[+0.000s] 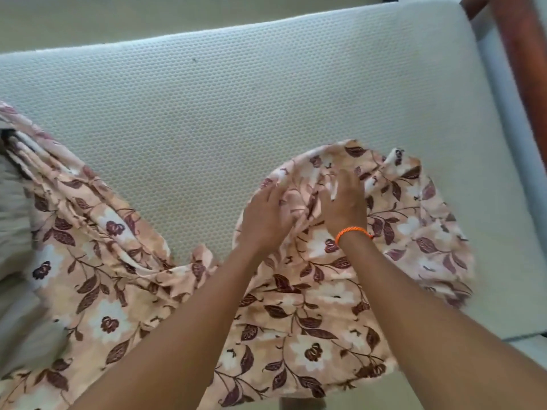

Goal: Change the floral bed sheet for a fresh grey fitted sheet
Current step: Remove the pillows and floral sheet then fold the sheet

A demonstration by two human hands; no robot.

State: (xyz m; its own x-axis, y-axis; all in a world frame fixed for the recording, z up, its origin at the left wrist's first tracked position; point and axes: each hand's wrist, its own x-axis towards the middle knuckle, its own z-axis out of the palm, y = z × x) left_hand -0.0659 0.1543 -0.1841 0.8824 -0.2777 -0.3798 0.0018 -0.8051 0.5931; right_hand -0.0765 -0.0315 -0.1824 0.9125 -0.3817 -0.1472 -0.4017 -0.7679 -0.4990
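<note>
The peach floral bed sheet [124, 279] lies bunched across the near half of the bare white mattress [236, 108]. Its right part is heaped in a mound, and both of my hands are on that mound. My left hand [266, 214] grips a ridge of bunched cloth. My right hand [344, 199], with an orange band on its wrist, lies close beside it with fingers stretched over the folds, thumb tucked into the cloth. The sheet's left part trails off to the left edge. No grey fitted sheet is in view.
A dark wooden bed frame post [521, 54] runs down the right side past the mattress edge. Grey-beige bedding [14, 232] is piled at the left edge under the floral cloth. Pale floor [148, 19] shows beyond the mattress.
</note>
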